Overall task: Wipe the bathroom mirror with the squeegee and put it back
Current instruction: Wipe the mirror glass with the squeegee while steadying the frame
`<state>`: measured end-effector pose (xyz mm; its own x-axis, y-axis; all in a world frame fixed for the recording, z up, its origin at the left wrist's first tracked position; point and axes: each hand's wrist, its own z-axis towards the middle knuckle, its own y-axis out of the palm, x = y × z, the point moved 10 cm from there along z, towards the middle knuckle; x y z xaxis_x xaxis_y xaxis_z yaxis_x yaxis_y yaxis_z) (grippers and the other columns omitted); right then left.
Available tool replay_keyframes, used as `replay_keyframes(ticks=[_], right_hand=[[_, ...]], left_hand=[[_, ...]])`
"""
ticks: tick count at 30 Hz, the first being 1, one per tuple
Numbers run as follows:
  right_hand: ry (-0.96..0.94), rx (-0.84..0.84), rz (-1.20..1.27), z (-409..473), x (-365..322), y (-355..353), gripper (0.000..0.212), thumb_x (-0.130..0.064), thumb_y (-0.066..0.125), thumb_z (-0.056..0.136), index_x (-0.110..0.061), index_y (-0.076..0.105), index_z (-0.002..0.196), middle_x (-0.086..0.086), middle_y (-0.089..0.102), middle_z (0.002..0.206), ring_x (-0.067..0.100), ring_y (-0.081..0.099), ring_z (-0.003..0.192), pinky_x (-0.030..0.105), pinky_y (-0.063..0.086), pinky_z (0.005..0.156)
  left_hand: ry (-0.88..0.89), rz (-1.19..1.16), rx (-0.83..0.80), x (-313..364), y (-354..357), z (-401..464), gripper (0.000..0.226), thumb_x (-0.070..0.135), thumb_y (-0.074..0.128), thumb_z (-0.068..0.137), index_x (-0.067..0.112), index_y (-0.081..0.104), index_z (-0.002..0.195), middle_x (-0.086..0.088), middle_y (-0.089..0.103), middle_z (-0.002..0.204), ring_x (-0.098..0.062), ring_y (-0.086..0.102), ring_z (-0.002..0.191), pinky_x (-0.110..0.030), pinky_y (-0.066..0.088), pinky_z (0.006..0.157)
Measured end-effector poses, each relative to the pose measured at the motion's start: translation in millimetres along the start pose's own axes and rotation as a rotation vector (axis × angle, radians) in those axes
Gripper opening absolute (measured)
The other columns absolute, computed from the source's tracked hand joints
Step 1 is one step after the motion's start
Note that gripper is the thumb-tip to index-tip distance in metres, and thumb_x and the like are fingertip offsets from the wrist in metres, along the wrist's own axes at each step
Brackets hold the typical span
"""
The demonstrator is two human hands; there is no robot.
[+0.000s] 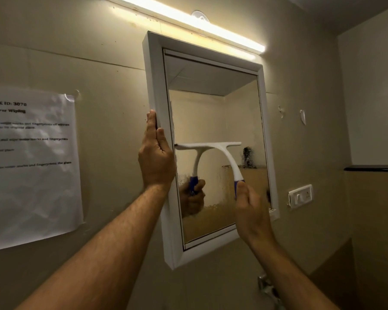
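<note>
A white-framed bathroom mirror hangs on the beige wall. The white squeegee with a blue grip has its blade pressed flat against the glass about midway up, and its reflection shows beside it. My right hand is wrapped around the blue handle below the blade. My left hand lies flat against the mirror frame's left edge, fingers together and pointing up, holding nothing. The lower glass looks smeared and wet; the upper glass looks cleaner.
A taped paper sheet with printed task text hangs on the wall at left. A lit tube light runs above the mirror. At right sit a white switch plate and a dark ledge. A metal tap fitting is below.
</note>
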<state>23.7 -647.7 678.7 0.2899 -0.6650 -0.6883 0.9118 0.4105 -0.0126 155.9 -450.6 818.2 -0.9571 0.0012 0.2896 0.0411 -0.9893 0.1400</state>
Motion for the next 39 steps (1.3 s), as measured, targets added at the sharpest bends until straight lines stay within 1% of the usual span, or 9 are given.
replay_keyframes(ticks=[3,8,10,14,19,26,31,35,39], right_hand=[[0.003,-0.008,0.01,-4,5,3,0.04,-0.053,0.028,0.095,-0.027,0.052,0.077,-0.006,0.047,0.06,-0.004,0.048,0.047,0.011,0.038,0.039],[0.036,-0.038,0.005,-45,41,-2,0.047,-0.061,0.027,0.084,-0.023,0.056,0.083,-0.002,0.051,0.061,-0.002,0.051,0.05,0.011,0.04,0.041],[0.06,-0.054,0.026,-54,50,-3,0.047,-0.061,0.029,0.082,-0.022,0.056,0.085,0.001,0.053,0.062,0.0,0.052,0.051,0.011,0.041,0.042],[0.025,-0.049,0.024,-37,35,-5,0.045,-0.061,0.027,0.087,-0.027,0.056,0.082,-0.003,0.051,0.058,0.002,0.048,0.047,0.022,0.04,0.044],[-0.014,-0.067,0.029,-15,9,-3,0.046,-0.063,0.025,0.084,-0.027,0.054,0.084,-0.005,0.051,0.064,-0.006,0.052,0.053,0.009,0.038,0.042],[0.108,-0.083,0.011,-71,57,-5,0.045,-0.061,0.028,0.084,-0.026,0.056,0.085,-0.003,0.049,0.059,-0.002,0.048,0.047,0.01,0.036,0.04],[0.085,-0.061,-0.001,-52,38,-13,0.042,-0.056,0.028,0.093,-0.027,0.056,0.082,-0.006,0.048,0.059,-0.004,0.05,0.051,0.011,0.038,0.041],[0.069,-0.048,-0.02,-17,18,-10,0.04,-0.053,0.028,0.097,-0.027,0.055,0.085,-0.006,0.052,0.065,-0.001,0.051,0.05,0.009,0.036,0.038],[0.104,-0.037,0.004,-44,47,-6,0.042,-0.057,0.03,0.094,-0.026,0.058,0.084,-0.006,0.051,0.058,-0.003,0.05,0.047,0.012,0.035,0.039]], left_hand=[[0.008,-0.001,0.008,0,-1,0,0.049,0.025,0.034,0.108,0.018,0.029,0.156,-0.001,0.037,0.158,-0.02,0.05,0.137,-0.042,0.051,0.105],[0.011,0.001,0.024,1,-1,-2,0.048,0.024,0.035,0.108,0.017,0.032,0.155,-0.001,0.039,0.157,-0.018,0.046,0.14,-0.039,0.047,0.11],[0.001,0.007,0.033,1,-1,-4,0.048,0.024,0.035,0.108,0.017,0.032,0.155,-0.001,0.039,0.157,-0.019,0.05,0.137,-0.039,0.049,0.108],[0.001,0.009,0.016,-1,0,-8,0.047,0.025,0.034,0.108,0.019,0.03,0.155,0.0,0.039,0.157,-0.021,0.052,0.135,-0.043,0.051,0.105],[0.009,0.018,0.013,-3,-1,-7,0.048,0.025,0.033,0.108,0.018,0.03,0.155,-0.001,0.038,0.158,-0.021,0.052,0.135,-0.043,0.05,0.107],[0.01,0.016,0.005,-4,1,-8,0.049,0.029,0.031,0.108,0.021,0.029,0.156,0.0,0.039,0.157,-0.03,0.059,0.126,-0.046,0.052,0.102],[-0.019,0.019,0.001,-3,-1,-14,0.048,0.028,0.031,0.109,0.02,0.029,0.156,-0.001,0.038,0.158,-0.026,0.053,0.134,-0.046,0.049,0.106],[-0.036,0.008,-0.015,-7,-1,-24,0.048,0.027,0.031,0.109,0.02,0.028,0.156,0.0,0.037,0.158,-0.028,0.053,0.134,-0.048,0.05,0.105],[-0.019,0.0,0.001,-8,-2,-27,0.048,0.027,0.032,0.108,0.018,0.03,0.155,0.0,0.038,0.158,-0.023,0.051,0.136,-0.045,0.049,0.107]])
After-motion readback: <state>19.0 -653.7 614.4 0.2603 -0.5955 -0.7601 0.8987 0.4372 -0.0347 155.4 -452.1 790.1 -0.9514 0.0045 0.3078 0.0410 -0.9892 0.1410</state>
